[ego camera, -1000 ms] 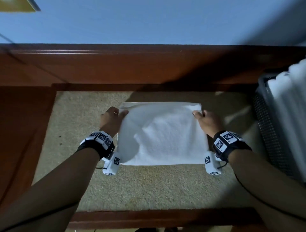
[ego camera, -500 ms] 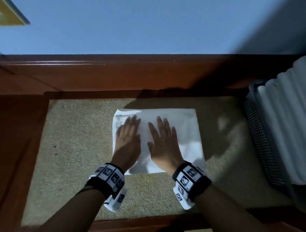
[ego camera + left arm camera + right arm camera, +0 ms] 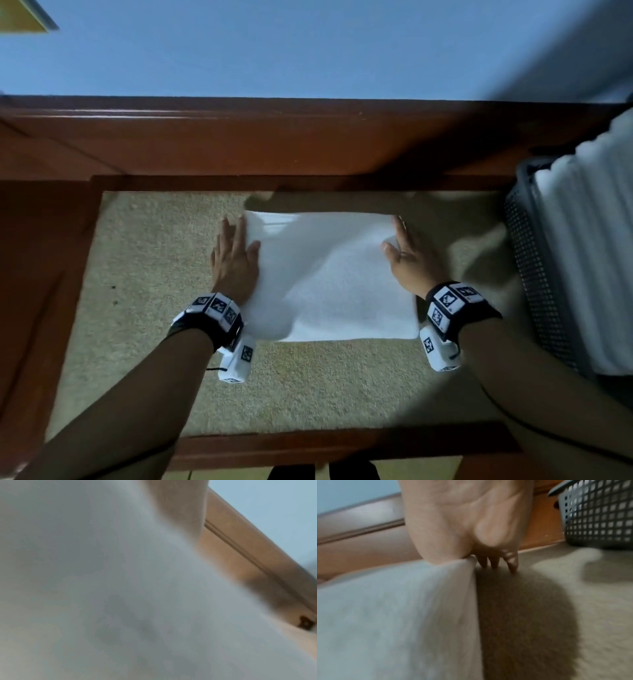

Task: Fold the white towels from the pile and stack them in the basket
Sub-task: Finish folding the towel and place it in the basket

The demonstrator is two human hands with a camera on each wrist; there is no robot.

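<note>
A folded white towel (image 3: 329, 274) lies flat on the beige mat (image 3: 137, 308) in the head view. My left hand (image 3: 233, 260) is at its left edge with fingers straight on the mat and the thumb on the cloth. White towel (image 3: 120, 588) fills most of the blurred left wrist view. My right hand (image 3: 407, 260) is at the right edge. In the right wrist view its thumb (image 3: 440, 540) pinches the bunched edge of the towel (image 3: 393, 615), and the fingertips (image 3: 511, 561) touch the mat beside it. The dark mesh basket (image 3: 534, 274) stands at the right.
Folded white towels (image 3: 589, 240) rise above the basket's rim. A red-brown wooden frame (image 3: 308, 147) borders the mat at the back, left and front, with a blue wall behind. The basket (image 3: 597, 520) stands close to the right of my right hand.
Half a second ago both palms lay flat on the middle of the towel. They have slid apart to its left and right edges, and the right thumb now pinches the edge.
</note>
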